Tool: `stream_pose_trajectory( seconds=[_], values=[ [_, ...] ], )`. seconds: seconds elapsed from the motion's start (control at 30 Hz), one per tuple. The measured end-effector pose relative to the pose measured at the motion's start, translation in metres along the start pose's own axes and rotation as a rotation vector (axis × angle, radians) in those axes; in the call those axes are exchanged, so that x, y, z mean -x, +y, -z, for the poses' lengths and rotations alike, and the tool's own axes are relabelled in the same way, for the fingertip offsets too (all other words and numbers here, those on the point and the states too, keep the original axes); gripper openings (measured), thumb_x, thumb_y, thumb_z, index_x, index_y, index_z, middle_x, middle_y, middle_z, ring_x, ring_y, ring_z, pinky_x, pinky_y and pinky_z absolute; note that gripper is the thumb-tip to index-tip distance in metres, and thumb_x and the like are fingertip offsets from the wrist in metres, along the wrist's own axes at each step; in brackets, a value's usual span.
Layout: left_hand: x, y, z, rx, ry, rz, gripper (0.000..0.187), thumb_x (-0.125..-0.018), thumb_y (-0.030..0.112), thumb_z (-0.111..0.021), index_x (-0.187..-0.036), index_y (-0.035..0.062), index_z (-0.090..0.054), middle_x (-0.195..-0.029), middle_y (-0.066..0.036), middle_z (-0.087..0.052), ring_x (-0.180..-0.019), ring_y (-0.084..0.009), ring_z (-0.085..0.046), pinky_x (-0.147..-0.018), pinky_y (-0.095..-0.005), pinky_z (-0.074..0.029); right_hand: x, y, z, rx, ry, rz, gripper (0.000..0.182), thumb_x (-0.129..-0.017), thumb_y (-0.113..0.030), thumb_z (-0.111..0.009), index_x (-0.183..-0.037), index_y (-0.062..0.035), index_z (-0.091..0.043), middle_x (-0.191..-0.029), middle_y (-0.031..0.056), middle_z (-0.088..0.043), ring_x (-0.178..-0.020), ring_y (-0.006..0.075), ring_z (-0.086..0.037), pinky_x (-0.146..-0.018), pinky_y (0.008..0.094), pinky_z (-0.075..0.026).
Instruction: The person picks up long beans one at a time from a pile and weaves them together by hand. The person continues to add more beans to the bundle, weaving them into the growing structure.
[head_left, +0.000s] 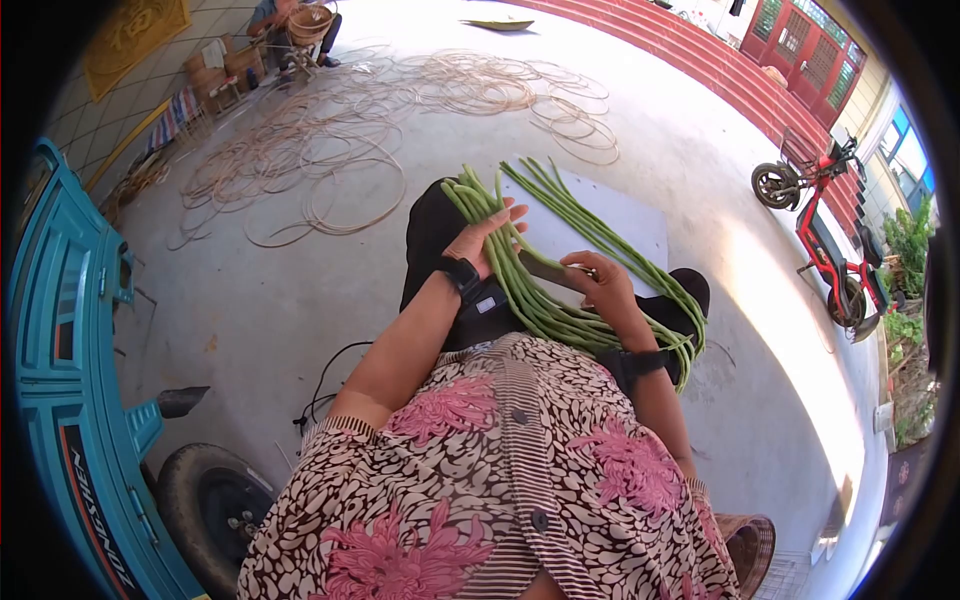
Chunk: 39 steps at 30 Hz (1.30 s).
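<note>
My left hand (486, 242) is closed around a bunch of long green beans (520, 300), which droops across my lap and curves up at the right. My right hand (606, 284) grips a knife (548, 270) with a dark, flat blade that lies against the beans near my left hand. The knife's handle is hidden in my fingers. More long beans (590, 228) are spread over a pale board (640, 222) in front of my knees, their ends hanging past its right edge.
Loose coils of thin cane (470, 85) cover the floor ahead. A person (290, 35) with a basket (310, 24) sits at the far left. A blue vehicle (70, 300) stands close on my left, a red scooter (825, 240) to the right, and a woven basket (750, 545) beside me.
</note>
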<state>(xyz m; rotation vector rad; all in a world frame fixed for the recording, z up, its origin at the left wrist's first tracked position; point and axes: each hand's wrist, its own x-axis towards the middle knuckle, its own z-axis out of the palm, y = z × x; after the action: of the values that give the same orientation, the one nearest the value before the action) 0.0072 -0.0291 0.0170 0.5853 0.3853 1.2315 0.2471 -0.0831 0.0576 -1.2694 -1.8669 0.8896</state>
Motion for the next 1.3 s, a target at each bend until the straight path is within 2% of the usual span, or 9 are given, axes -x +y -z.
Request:
stream_pose_trajectory(
  seconds=[0.47,0.67,0.77,0.8,0.9,1.03,1.1,1.17,1.3],
  values=[
    [-0.004,-0.002,0.006,0.012,0.007,0.038,0.031,-0.085,0.033,-0.068,-0.102,0.0117,-0.054,-0.113,-0.006,-0.059,-0.107,-0.0246,-0.055,-0.079,-0.0372,-0.049,-0.012,0.01,-0.008,0.234,0.119,0.208,0.02,-0.079,-0.021,-0.07,-0.097,-0.0121,-0.066,-0.093,0.0056,-0.06,-0.075,0.0159,-0.06,-0.064,0.0297,-0.047],
    [0.002,-0.004,-0.006,0.086,0.066,-0.009,0.025,-0.088,0.032,-0.064,-0.097,0.0112,-0.054,-0.098,-0.005,-0.06,-0.095,-0.0239,-0.059,-0.081,-0.04,-0.049,0.002,-0.014,0.003,0.208,-0.078,-0.202,0.019,-0.085,-0.028,-0.063,-0.099,-0.0164,-0.066,-0.086,0.0051,-0.062,-0.077,0.0179,-0.062,-0.062,0.0316,-0.046],
    [-0.003,-0.004,0.003,0.151,0.074,-0.025,0.023,-0.088,0.029,-0.064,-0.096,0.0102,-0.054,-0.087,-0.004,-0.059,-0.088,-0.0235,-0.061,-0.08,-0.0405,-0.049,-0.006,0.011,0.005,0.506,0.432,0.079,0.021,-0.086,-0.029,-0.061,-0.103,-0.0175,-0.064,-0.086,0.0064,-0.062,-0.078,0.0232,-0.062,-0.065,0.0365,-0.046],
    [-0.005,-0.005,0.005,0.167,0.062,-0.038,0.022,-0.088,0.029,-0.063,-0.096,0.0099,-0.054,-0.084,-0.004,-0.059,-0.087,-0.0234,-0.061,-0.079,-0.0407,-0.049,-0.009,0.004,0.012,0.616,0.477,-0.061,0.021,-0.085,-0.025,-0.061,-0.104,-0.0175,-0.062,-0.084,0.0079,-0.06,-0.08,0.0291,-0.061,-0.067,0.0412,-0.046],
    [-0.009,-0.005,0.008,0.157,0.06,-0.033,0.02,-0.089,0.027,-0.063,-0.094,0.0092,-0.055,-0.08,-0.004,-0.059,-0.084,-0.0225,-0.061,-0.076,-0.041,-0.05,-0.022,0.007,0.024,0.682,0.578,0.032,0.021,-0.083,-0.023,-0.062,-0.102,-0.0174,-0.062,-0.085,0.009,-0.059,-0.084,0.0311,-0.059,-0.068,0.0435,-0.046],
    [-0.02,-0.008,0.026,0.116,0.041,0.122,0.016,-0.087,0.022,-0.064,-0.091,0.008,-0.057,-0.084,-0.006,-0.061,-0.081,-0.0215,-0.062,-0.071,-0.04,-0.051,-0.052,0.035,0.017,0.819,0.361,0.202,0.026,-0.078,-0.021,-0.064,-0.102,-0.0123,-0.059,-0.094,0.0109,-0.059,-0.091,0.0313,-0.057,-0.073,0.0456,-0.047],
    [-0.019,-0.01,0.028,0.129,-0.039,0.126,0.017,-0.085,0.02,-0.066,-0.092,0.0068,-0.058,-0.088,-0.007,-0.063,-0.08,-0.022,-0.062,-0.069,-0.0391,-0.052,-0.062,0.051,0.007,0.885,0.334,0.123,0.025,-0.076,-0.022,-0.066,-0.097,-0.0101,-0.059,-0.092,0.012,-0.058,-0.091,0.0323,-0.057,-0.074,0.0459,-0.048],
    [-0.018,-0.015,0.017,0.192,0.183,0.077,0.018,-0.085,0.02,-0.066,-0.095,0.0067,-0.058,-0.09,-0.007,-0.063,-0.081,-0.022,-0.062,-0.072,-0.0387,-0.053,-0.066,0.048,0.0,0.968,0.369,0.065,0.023,-0.076,-0.024,-0.068,-0.091,-0.0098,-0.059,-0.092,0.0104,-0.057,-0.092,0.0303,-0.057,-0.075,0.0436,-0.048],
    [-0.009,-0.009,0.004,0.173,0.182,0.081,0.021,-0.084,0.018,-0.067,-0.097,0.0053,-0.057,-0.092,-0.006,-0.063,-0.082,-0.0216,-0.062,-0.075,-0.0393,-0.053,-0.066,0.05,-0.005,0.88,0.38,0.082,0.02,-0.076,-0.021,-0.068,-0.089,-0.009,-0.059,-0.092,0.0101,-0.057,-0.092,0.0293,-0.056,-0.075,0.0431,-0.046]
  ],
)
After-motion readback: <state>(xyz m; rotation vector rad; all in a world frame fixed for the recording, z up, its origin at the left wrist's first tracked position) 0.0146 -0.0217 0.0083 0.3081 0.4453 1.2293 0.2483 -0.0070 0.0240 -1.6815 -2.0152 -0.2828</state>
